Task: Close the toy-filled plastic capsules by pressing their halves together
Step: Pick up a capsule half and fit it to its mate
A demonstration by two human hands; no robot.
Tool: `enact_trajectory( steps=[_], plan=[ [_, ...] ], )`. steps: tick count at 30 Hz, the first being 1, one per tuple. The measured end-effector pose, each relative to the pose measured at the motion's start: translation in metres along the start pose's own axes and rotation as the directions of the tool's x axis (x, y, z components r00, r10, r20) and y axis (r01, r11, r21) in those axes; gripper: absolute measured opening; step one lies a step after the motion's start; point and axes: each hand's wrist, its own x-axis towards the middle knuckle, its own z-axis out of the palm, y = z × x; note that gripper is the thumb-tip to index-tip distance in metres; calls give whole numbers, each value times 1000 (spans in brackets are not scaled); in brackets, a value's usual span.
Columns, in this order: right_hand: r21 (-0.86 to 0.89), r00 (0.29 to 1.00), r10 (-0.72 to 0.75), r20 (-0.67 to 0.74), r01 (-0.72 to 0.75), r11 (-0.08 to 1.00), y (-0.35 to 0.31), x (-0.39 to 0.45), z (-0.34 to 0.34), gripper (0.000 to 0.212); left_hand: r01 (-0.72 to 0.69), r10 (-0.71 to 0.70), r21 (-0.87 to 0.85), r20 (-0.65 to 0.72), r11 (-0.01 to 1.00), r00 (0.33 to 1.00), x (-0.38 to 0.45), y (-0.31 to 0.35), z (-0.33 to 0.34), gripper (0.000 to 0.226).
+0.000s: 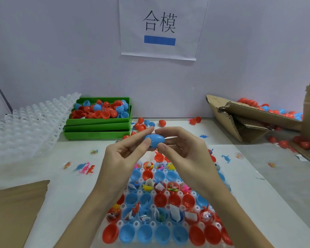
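Midair, smooth blue capsule (pixel 154 141), egg-shaped; left hand (pixel 121 158) and right hand (pixel 183 154) fingers clamped on it

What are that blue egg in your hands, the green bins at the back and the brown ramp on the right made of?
The blue egg looks like smooth, slightly glossy moulded plastic: even colour, soft highlights. The green bins seem to be rigid plastic too, with crisp moulded rims and a duller sheen. The brown ramp is corrugated cardboard, matte; its torn edges show the fluted layer.

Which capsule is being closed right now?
The blue capsule held above the tray, pinched between left hand and right hand. The others sit in the tray as open halves.
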Motion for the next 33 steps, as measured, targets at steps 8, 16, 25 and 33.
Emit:
enact_trajectory(
  steps=[8, 16, 25, 33],
  plan=[
    [55, 999, 32, 24, -33, 998, -3, -1, 4, 24, -50, 62, 134, -88, 990, 994, 0, -3, 2, 26],
    [-26, 998, 6, -63, -7, 1000, 0, -3, 12, 23, -74, 87, 165, -75, 983, 993, -1, -2, 3, 27],
    [8, 994, 51, -92, -51, 999, 4, -2, 9, 22, -105, 99, 190, 40, 976, 994, -3, 1, 3, 47],
    [228, 985, 168, -29, -157, 961, 0, -3, 11, 18, -234, 257, 415, 0, 879, 966, -3, -1, 0, 42]
  ],
)
